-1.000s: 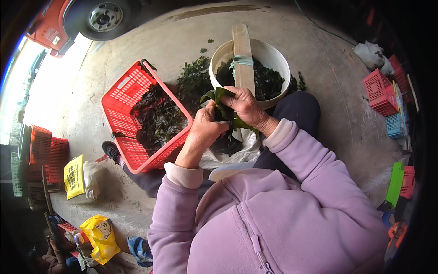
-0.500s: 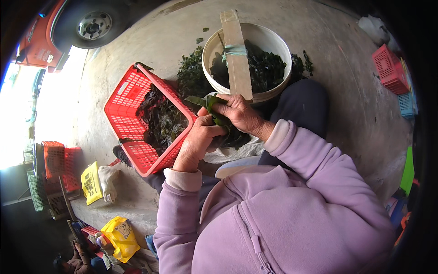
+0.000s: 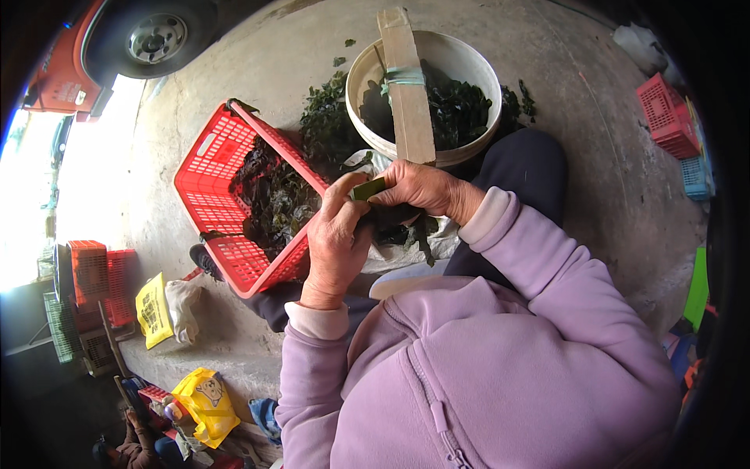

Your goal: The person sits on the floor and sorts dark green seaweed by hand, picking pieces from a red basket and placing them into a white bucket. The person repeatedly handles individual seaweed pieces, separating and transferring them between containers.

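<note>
My left hand and my right hand meet in front of me, both closed on a piece of dark green seaweed. A flat green part shows between their fingertips, and darker fronds hang below my right hand. To the left, a tilted red plastic basket holds a heap of dark, wet seaweed. Just beyond my hands stands a round white bucket with more seaweed inside. A pale flat board, tied with light green cord, lies across its rim.
Loose seaweed lies on the concrete between basket and bucket. A vehicle wheel is at the far left. Crates stand at the right, others at the left. Yellow bags and another person are at the lower left.
My left hand has risen and its fingers have come up over the seaweed. The leaf, spread out before, now shows as a short flat piece between both hands.
</note>
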The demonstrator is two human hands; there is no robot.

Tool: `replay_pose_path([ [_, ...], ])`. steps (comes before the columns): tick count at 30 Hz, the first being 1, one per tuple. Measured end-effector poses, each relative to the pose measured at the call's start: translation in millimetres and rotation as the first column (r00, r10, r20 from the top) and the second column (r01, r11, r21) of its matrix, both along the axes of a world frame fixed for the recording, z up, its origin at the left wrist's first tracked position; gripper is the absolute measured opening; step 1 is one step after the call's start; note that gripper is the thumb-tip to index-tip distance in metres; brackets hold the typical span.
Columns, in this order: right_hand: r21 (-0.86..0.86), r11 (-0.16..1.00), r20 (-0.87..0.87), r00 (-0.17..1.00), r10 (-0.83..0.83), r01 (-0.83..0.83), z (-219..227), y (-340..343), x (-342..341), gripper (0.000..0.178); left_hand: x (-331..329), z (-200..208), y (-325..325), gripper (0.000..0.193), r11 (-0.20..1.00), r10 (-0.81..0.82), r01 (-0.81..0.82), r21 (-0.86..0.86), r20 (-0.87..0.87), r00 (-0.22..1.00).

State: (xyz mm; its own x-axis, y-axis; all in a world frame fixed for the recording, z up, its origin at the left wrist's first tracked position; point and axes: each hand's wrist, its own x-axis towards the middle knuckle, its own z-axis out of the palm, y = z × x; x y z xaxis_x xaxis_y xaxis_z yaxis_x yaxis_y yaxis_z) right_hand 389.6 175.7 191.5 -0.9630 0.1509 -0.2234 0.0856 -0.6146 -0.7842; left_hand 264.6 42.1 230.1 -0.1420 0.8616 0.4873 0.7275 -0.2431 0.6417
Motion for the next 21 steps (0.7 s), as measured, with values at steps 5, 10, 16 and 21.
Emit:
replay_pose_path([
  [5,0.008,1.0,0.071,0.997,-0.013,0.012,-2.3,-5.1,-5.2,0.02,2.0,-14.5,-1.9,0.028,0.999,0.036,-0.036,0.002,0.085,0.996],
  [10,0.18,0.944,0.254,0.914,-0.317,0.277,-3.1,-17.5,-11.9,0.019,8.8,-39.1,-2.8,0.018,0.935,0.355,-0.352,-0.053,0.109,0.928],
  [16,0.316,0.938,0.188,0.96,-0.207,0.14,2.9,-15.4,-5.9,0.015,3.4,-50.7,2.8,0.024,0.915,0.402,-0.387,-0.113,0.178,0.898],
  [21,0.001,0.99,0.238,0.961,-0.138,0.142,-0.7,-15.1,0.9,0.011,-13.2,-38.8,-7.7,0.019,0.921,0.285,0.172,-0.35,0.906,0.314],
])
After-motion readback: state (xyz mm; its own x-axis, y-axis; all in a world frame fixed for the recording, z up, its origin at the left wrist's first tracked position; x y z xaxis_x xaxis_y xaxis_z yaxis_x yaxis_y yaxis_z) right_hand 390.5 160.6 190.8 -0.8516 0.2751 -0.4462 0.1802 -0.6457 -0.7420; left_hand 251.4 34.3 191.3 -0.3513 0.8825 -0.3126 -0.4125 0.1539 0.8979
